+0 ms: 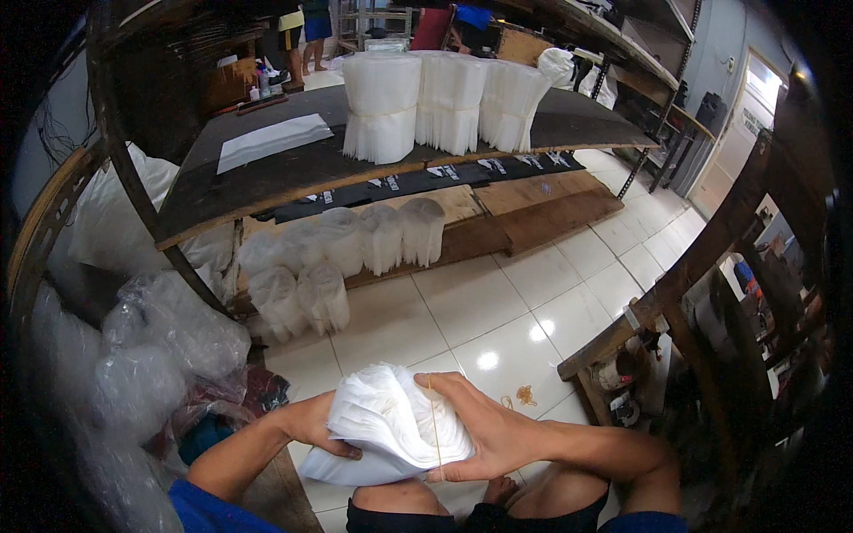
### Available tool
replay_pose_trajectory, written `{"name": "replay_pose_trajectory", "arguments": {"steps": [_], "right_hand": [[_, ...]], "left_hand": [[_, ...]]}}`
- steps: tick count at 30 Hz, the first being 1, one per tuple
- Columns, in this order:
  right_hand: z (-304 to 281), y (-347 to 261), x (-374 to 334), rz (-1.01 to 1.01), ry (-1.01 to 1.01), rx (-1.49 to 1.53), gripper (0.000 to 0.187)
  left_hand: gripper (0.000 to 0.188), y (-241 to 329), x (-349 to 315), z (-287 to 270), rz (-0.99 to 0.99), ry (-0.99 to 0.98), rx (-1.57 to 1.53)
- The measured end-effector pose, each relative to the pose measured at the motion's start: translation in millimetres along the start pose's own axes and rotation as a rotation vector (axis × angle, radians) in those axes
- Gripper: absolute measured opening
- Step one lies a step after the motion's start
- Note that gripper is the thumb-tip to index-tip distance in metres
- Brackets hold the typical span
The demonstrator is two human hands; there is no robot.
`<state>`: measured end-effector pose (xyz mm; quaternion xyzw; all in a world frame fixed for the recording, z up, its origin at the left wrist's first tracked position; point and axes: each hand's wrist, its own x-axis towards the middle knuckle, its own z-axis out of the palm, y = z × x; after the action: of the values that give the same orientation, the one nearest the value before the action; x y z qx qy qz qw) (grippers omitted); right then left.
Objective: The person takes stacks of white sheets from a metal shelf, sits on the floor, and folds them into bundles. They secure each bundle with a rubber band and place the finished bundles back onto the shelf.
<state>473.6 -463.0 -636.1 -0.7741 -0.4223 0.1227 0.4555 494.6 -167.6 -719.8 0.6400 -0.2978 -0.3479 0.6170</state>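
Above my lap is a rolled bundle of thin white plastic sleeves [382, 435], its layered edges curling at the top. My left hand [318, 423] grips its left side, with the thumb over the near layers. On the other side my right hand [489, 433] wraps the bundle between fingers and thumb. A thin tan rubber band [436, 417] runs taut across the bundle between the fingertips and thumb of that hand; whether it circles the whole bundle is hidden. Several loose rubber bands [525, 394] lie on the tiled floor beyond my right forearm.
Tall banded sleeve bundles [382, 115] stand on a dark table [258, 191], beside a flat white stack [274, 142]. Smaller bundles [380, 238] fill the low wooden shelf. Clear plastic bags [169, 329] pile up at left; a wooden rack [613, 351] stands at right. People's legs [315, 40] show far back.
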Motion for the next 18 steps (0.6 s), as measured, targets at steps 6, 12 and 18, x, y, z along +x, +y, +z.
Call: {"name": "replay_pose_trajectory", "arguments": {"steps": [6,12,18], "right_hand": [[0,9,10,-0.078,-0.020,-0.019,0.101],[-13,0,8,0.010,-0.098,-0.061,0.100],[4,6,1,0.110,0.008,0.001,0.100]], "left_hand": [[0.088,8,0,2,0.176,0.022,0.257],[0.087,28,-6,22,0.009,0.248,-0.068],[0.079,18,-9,27,-0.012,0.350,0.111]]}}
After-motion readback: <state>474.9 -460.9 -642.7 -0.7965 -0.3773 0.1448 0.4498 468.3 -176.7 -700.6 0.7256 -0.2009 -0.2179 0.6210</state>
